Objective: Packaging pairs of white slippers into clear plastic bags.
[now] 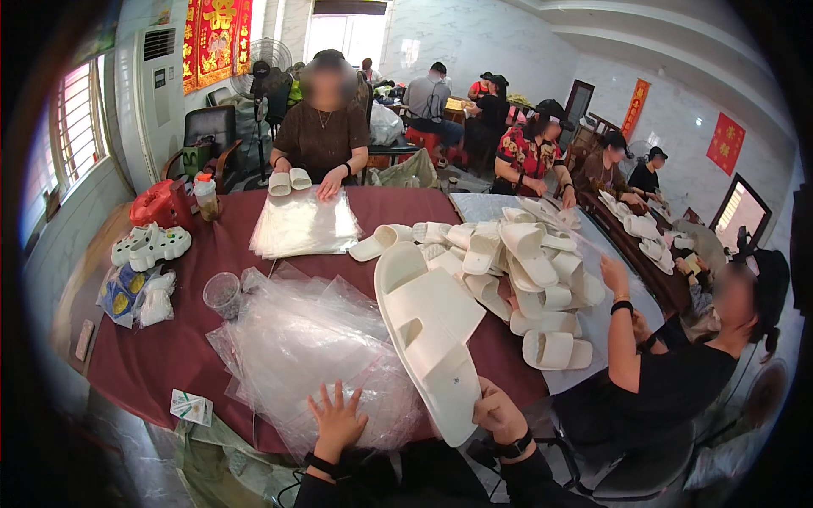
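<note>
My left hand lies on a loose stack of clear plastic bags, fingers spread and holding nothing. In my right hand is a white slide slipper, gripped at the heel edge, its toe pointing up and away. Whether a second slipper lies against it, I cannot tell. The slipper hangs tilted over the right side of the bags. Beyond it, a heap of white slide slippers spreads over the table's right side.
The table has a dark red cover. Across it, a person handles slippers beside a flat stack of clear bags. A clear cup, white clogs and a red container stand left. A co-worker's arm reaches in from the right.
</note>
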